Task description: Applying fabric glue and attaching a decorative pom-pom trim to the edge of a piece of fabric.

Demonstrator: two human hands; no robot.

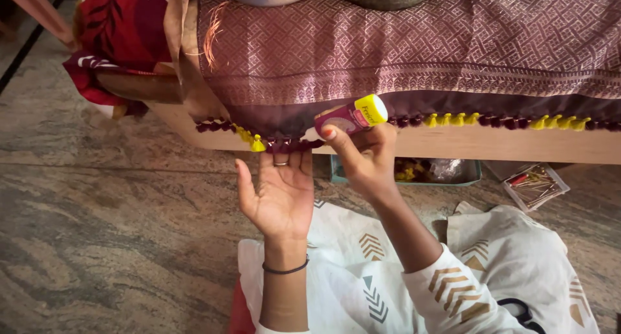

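Observation:
My right hand [367, 160] grips a small pink tube with a yellow cap [352, 117], its tip pointed at the tassel edge of a maroon woven cloth [414, 43]. My left hand [279, 193] is palm up just beneath that edge, fingertips touching the maroon and yellow tassels [259, 143] and supporting the hem. A ring is on one left finger and a dark band circles the wrist. The cloth drapes over a wooden table edge [491, 146].
A teal tray of small yellow and dark bits [427, 170] and a clear box of pins [535, 185] lie on the stone floor under the table. A red cloth [119, 30] hangs at left. Two pots stand on the cloth at top.

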